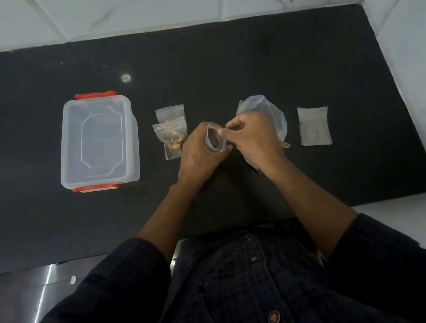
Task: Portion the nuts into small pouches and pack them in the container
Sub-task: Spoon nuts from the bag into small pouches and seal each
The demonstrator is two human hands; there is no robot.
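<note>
Both hands over matte black table [54, 227]: left hand [194, 150] gripping clear crinkly pouch [215, 141], right hand [252, 135] fingers pinching its rim open.

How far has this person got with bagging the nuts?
Done: two filled pouches lie beside the container. In hand: the left hand holds an open pouch while the right hand pinches its rim. Left: filling it, the flat pouches, and packing; the container's lid is on.
</note>
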